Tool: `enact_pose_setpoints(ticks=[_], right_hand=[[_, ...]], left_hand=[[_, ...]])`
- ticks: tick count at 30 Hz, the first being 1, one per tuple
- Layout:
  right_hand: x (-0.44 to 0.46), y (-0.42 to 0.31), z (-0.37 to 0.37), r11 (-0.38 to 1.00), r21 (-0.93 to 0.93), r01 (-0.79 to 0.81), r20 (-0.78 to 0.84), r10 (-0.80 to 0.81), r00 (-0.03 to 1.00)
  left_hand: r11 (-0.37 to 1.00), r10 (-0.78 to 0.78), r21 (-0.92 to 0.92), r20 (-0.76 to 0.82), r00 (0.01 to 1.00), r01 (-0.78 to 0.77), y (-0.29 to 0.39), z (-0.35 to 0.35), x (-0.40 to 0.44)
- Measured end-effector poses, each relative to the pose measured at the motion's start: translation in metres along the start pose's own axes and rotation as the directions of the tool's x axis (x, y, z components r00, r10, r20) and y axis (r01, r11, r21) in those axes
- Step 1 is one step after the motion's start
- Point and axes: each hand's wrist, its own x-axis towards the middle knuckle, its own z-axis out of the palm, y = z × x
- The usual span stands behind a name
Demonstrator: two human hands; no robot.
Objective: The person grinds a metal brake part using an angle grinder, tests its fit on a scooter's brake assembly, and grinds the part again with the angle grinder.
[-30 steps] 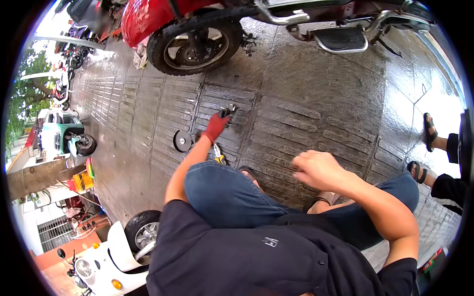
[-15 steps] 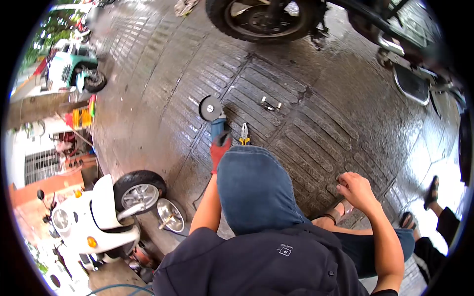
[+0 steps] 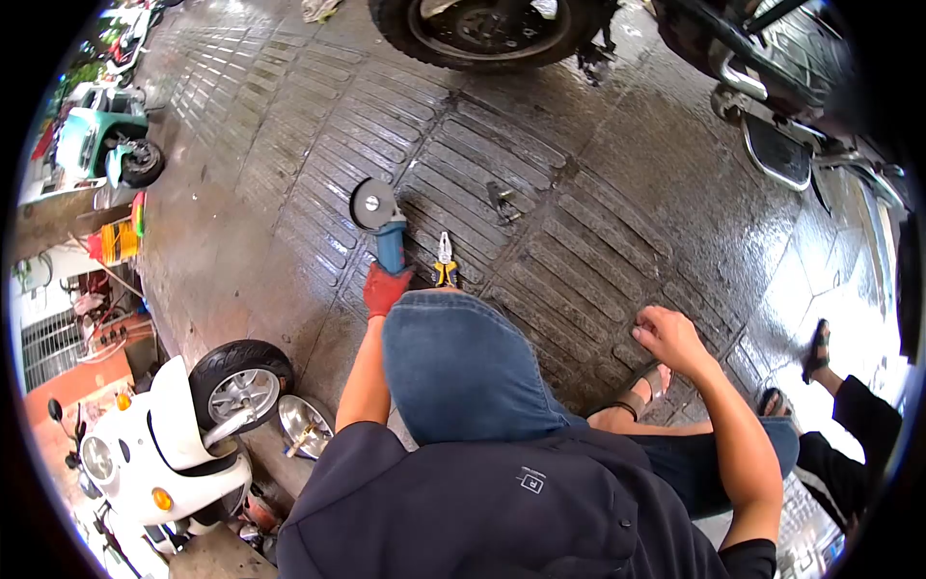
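Note:
My left hand (image 3: pixel 388 289), in a red glove, is closed around the blue body of an angle grinder (image 3: pixel 390 243). The grinder's dark round disc (image 3: pixel 372 205) points away from me, just above the wet paving. Pliers with yellow-and-black handles (image 3: pixel 445 261) lie to the right of the grinder, their handle ends partly hidden by my knee. Farther right, a small dark metal part (image 3: pixel 503 202) rests on the ground. My bare right hand (image 3: pixel 669 340) hangs over my right foot with its fingers loosely curled in, and nothing shows in them.
A motorcycle wheel (image 3: pixel 492 34) stands at the top, with a footboard (image 3: pixel 777 152) to its right. On the left are a white scooter (image 3: pixel 169 454), its tyre (image 3: pixel 241 386) and a metal bowl-shaped part (image 3: pixel 307 427). Another person's sandalled foot (image 3: pixel 818 349) is at the right.
The view has shifted, so the ground and objects sit farther left in the picture. My left hand still grips the grinder, its glove now showing more fully. The right hand stays over my foot.

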Motion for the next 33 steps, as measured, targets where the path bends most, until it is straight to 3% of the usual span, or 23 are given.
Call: enact_pose_setpoints(ticks=[3, 5, 7, 9, 10, 11, 12, 13, 15, 17, 18, 19, 21, 23, 25, 26, 27, 29, 30, 31, 33], right_hand=[[0.015, 0.0, 0.005, 0.982, 0.123, -0.14, 0.114, 0.126, 0.985], [0.039, -0.001, 0.02, 0.944, 0.31, -0.111, 0.054, 0.099, 0.994], [0.071, -0.009, 0.033, 0.939, 0.343, -0.013, -0.014, 0.019, 1.0], [0.099, -0.036, 0.036, 0.812, 0.57, -0.126, 0.061, 0.111, 0.992], [0.11, -0.044, 0.044, 0.814, 0.568, -0.124, 0.059, 0.11, 0.992], [0.122, -0.047, 0.055, 0.649, 0.754, -0.101, 0.044, 0.103, 0.994], [0.131, -0.052, 0.061, 0.445, 0.893, -0.066, 0.026, 0.095, 0.995], [0.131, -0.061, 0.062, 0.445, 0.894, -0.062, 0.026, 0.086, 0.996], [0.118, -0.082, 0.06, -0.096, 0.993, 0.062, -0.068, -0.061, 0.996], [0.109, -0.09, 0.05, -0.21, 0.976, 0.059, -0.078, -0.081, 0.994], [0.103, -0.086, 0.049, -0.257, 0.965, 0.055, -0.071, -0.056, 0.996], [0.094, -0.081, 0.048, -0.299, 0.953, 0.046, -0.058, -0.033, 0.998], [0.088, -0.075, 0.055, -0.254, 0.966, 0.043, -0.034, 0.038, 0.999], [0.087, -0.07, 0.062, -0.185, 0.981, 0.064, -0.039, 0.136, 0.99], [0.083, -0.064, 0.067, 0.025, 0.987, 0.159, -0.16, 0.211, 0.964], [0.083, -0.061, 0.07, 0.098, 0.973, 0.21, -0.227, 0.225, 0.947], [0.085, -0.058, 0.071, 0.17, 0.951, 0.259, -0.294, 0.235, 0.926], [0.087, -0.06, 0.064, 0.164, 0.952, 0.258, -0.297, 0.308, 0.904], [0.089, -0.061, 0.061, 0.137, 0.955, 0.265, -0.296, 0.322, 0.899], [0.09, -0.063, 0.058, 0.109, 0.956, 0.274, -0.295, 0.34, 0.893], [0.094, -0.064, 0.054, 0.089, 0.949, 0.302, -0.314, 0.349, 0.883]], left_hand=[[0.993, 0.03, -0.118, 0.055, 0.998, -0.023, 0.01, -0.014, -0.006], [0.882, 0.15, -0.47, 0.247, 0.957, -0.017, 0.004, -0.013, 0.003], [0.887, 0.194, -0.458, 0.271, 0.943, -0.051, 0.026, -0.025, -0.014], [0.625, 0.253, -0.746, 0.472, 0.845, 0.23, 0.078, -0.051, -0.056], [0.545, 0.258, -0.778, 0.509, 0.821, 0.311, 0.101, -0.054, -0.073], [0.455, 0.268, -0.8, 0.541, 0.797, 0.39, 0.125, -0.055, -0.088], [0.418, 0.377, -0.793, 0.596, 0.709, 0.444, 0.145, -0.057, -0.099], [0.394, 0.477, -0.772, 0.636, 0.607, 0.499, 0.162, -0.059, -0.108], [0.464, 0.697, -0.717, 0.658, 0.284, 0.521, 0.193, -0.051, -0.115], [0.445, 0.718, -0.642, 0.672, 0.18, 0.624, 0.212, -0.023, -0.126], [0.486, 0.78, -0.667, 0.622, 0.063, 0.565, 0.216, -0.019, -0.125], [0.493, 0.782, -0.666, 0.621, 0.051, 0.559, 0.219, -0.017, -0.126], [0.605, 0.75, -0.624, 0.655, -0.092, 0.494, 0.224, -0.014, -0.129], [0.636, 0.74, -0.665, 0.669, -0.066, 0.392, 0.227, -0.017, -0.134], [0.584, 0.779, -0.78, 0.616, -0.115, -0.223, 0.22, -0.01, -0.134], [0.729, 0.655, -0.666, 0.746, -0.119, -0.16, 0.217, -0.017, -0.144], [0.738, 0.647, -0.657, 0.754, -0.116, -0.155, 0.207, -0.01, -0.148], [0.693, 0.682, -0.678, 0.727, -0.079, -0.246, 0.2, -0.014, -0.159], [0.777, 0.611, -0.585, 0.79, 0.052, -0.231, 0.195, -0.018, -0.161], [0.783, 0.601, -0.577, 0.797, 0.047, -0.234, 0.191, -0.011, -0.157], [0.614, 0.783, -0.784, 0.62, -0.053, -0.09, 0.187, 0.011, -0.142]])
